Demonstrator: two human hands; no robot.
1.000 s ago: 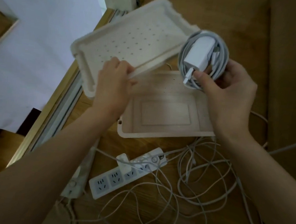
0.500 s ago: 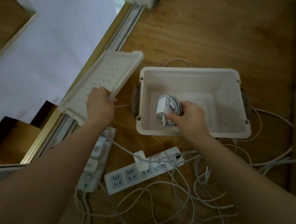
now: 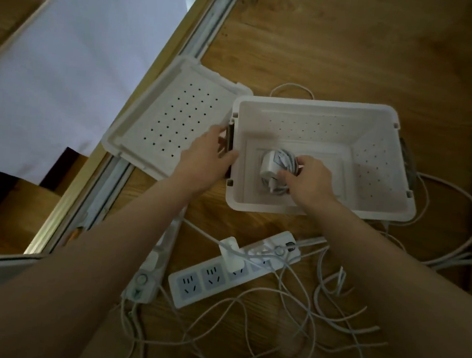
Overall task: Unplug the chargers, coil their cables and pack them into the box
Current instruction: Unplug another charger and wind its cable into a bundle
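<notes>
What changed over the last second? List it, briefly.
The right hand lowered the coiled charger from above the box to its bottom and still grips it. The left hand swung the lid away from over the box, down to its left, still holding its edge. Unchanged: the power strip, the plugged charger on it, loose cables.

The left hand (image 3: 204, 159) and right hand (image 3: 313, 181) are bare, with both forearms (image 3: 80, 264) uncovered.
</notes>
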